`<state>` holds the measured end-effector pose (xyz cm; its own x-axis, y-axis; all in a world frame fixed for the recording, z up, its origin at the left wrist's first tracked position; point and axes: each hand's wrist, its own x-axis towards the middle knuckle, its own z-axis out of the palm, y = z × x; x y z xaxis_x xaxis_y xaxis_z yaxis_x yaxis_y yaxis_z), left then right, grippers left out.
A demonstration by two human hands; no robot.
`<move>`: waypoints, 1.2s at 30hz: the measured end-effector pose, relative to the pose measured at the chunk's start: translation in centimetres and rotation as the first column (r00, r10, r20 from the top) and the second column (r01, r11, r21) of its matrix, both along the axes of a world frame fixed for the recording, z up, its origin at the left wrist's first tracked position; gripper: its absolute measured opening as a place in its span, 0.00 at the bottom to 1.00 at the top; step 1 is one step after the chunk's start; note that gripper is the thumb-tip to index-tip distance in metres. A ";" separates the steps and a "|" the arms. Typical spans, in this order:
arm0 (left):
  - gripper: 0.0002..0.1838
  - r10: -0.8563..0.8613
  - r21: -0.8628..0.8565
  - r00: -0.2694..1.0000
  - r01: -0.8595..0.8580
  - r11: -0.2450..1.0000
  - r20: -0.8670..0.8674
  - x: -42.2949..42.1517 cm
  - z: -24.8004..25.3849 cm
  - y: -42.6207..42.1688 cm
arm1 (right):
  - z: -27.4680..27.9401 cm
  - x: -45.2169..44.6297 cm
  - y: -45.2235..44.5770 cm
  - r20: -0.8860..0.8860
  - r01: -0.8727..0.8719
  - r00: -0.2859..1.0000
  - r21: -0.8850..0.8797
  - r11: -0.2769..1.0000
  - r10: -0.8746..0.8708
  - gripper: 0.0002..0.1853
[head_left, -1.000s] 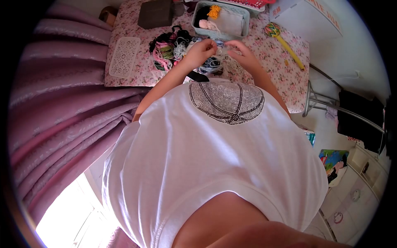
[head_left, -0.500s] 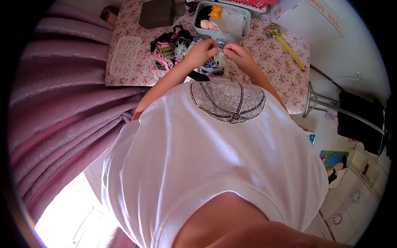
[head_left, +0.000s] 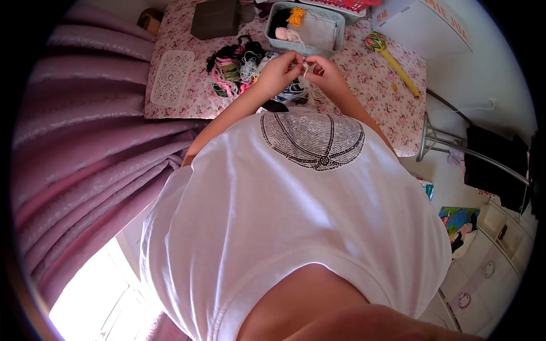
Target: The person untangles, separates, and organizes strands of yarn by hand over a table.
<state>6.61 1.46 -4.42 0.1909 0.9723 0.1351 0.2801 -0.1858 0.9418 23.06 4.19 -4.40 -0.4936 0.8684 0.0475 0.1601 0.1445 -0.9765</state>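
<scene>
My left hand [head_left: 281, 70] and my right hand [head_left: 323, 72] meet over the far part of the table, fingertips almost touching. Both are closed in a pinch on white yarn [head_left: 305, 69], which hangs down between them. Beneath and to the left lies a tangled heap of yarn [head_left: 228, 74] in black, pink, green and pale blue. Pale loose strands [head_left: 318, 95] trail under my right hand. Just beyond my hands stands a light blue basket [head_left: 307, 50] with an orange ball, a pale pink ball and black yarn in it.
A white lace-patterned plastic tray [head_left: 172, 78] lies left on the flowered tablecloth [head_left: 364, 74]. A dark grey box [head_left: 215, 19] stands at the back. On the right are a yellow-handled stick [head_left: 401, 74] with a colourful head and a white carton [head_left: 421, 25]. Purple curtains [head_left: 96, 102] hang at left.
My hands have come closer together, the right one shifting slightly left and turning. The white yarn now hangs between the fingertips. The basket and the yarn heap stay in place.
</scene>
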 end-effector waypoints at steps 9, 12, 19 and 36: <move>0.09 -0.015 -0.055 0.999 0.013 0.998 -0.029 0.0 0.3 0.0 | 0.2 0.5 0.1 0.056 -0.017 0.998 0.143 0.990 0.009 0.08; 0.10 -0.054 -0.146 0.998 0.048 0.988 -0.039 -0.1 1.1 0.0 | 0.3 0.4 -0.2 0.036 0.022 0.999 0.066 0.998 -0.024 0.07; 0.05 -0.022 -0.243 0.912 0.132 0.961 0.409 -0.4 -1.1 0.6 | -0.9 0.9 0.5 -0.136 -0.044 0.990 0.020 0.999 0.047 0.05; 0.03 0.010 -0.251 0.933 0.087 0.964 0.360 -0.8 -1.3 0.5 | -0.2 0.8 0.4 -0.160 0.031 0.987 0.106 0.994 -0.014 0.05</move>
<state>5.80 1.91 -5.77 0.2153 0.9750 -0.0542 -0.0838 0.0738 0.9937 23.86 4.56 -4.65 -0.4528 0.8647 0.2176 0.0089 0.2484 -0.9686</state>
